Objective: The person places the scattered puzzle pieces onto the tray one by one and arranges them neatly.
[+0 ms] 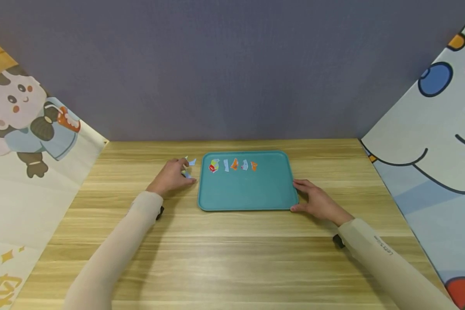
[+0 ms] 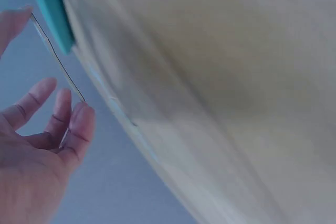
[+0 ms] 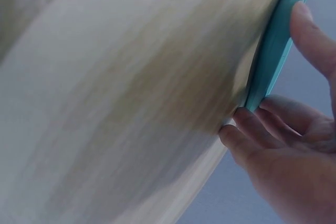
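Left of the tray [image 1: 252, 193], the left hand [image 1: 173, 175] holds a flat piece [image 1: 186, 174] spanned between thumb and fingertips; the right hand [image 1: 315, 201] grips the tray's near right corner, thumb and fingers set wide. The piece should handle as light and fairly stiff: take it by opposite edges and avoid bending it

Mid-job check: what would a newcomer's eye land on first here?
Probably the teal tray on the wooden table, with a row of five small colourful pieces towards its far left. Next, the left hand pinching a thin piece just left of the tray, and the right hand touching the tray's right end. The big cartoon figure on the left wall also stands out.
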### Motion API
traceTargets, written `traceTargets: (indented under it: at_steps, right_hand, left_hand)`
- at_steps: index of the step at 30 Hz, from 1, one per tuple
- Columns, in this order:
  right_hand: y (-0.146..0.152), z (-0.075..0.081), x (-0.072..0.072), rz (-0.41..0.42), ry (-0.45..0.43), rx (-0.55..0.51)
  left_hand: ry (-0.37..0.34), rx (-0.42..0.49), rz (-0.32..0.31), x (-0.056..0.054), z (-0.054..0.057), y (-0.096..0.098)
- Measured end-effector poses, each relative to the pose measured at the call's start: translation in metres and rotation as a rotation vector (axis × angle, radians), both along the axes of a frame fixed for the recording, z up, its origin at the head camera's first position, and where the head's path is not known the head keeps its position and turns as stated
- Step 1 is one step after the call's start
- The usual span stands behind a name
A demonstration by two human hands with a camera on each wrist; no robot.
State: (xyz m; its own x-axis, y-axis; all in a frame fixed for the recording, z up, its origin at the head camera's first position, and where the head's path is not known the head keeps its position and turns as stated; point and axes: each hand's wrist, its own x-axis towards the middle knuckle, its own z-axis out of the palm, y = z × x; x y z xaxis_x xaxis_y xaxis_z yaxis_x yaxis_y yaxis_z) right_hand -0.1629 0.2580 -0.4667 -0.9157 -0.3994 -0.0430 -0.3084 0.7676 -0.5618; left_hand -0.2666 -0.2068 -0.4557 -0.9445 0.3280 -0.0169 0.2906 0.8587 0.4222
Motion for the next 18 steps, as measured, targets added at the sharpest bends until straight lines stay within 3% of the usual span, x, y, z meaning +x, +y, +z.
traceTargets:
  at_steps: [9,18]
  right_hand:
    - [0.001,-0.001,0.000,0.001,0.006,0.004]
    - [0.001,-0.001,0.000,-0.002,0.006,0.008]
  left_hand:
    - [0.055,0.067,-0.103,0.004,0.019,0.026]
    - [0.105,0.116,-0.312,0.011,0.017,0.055]
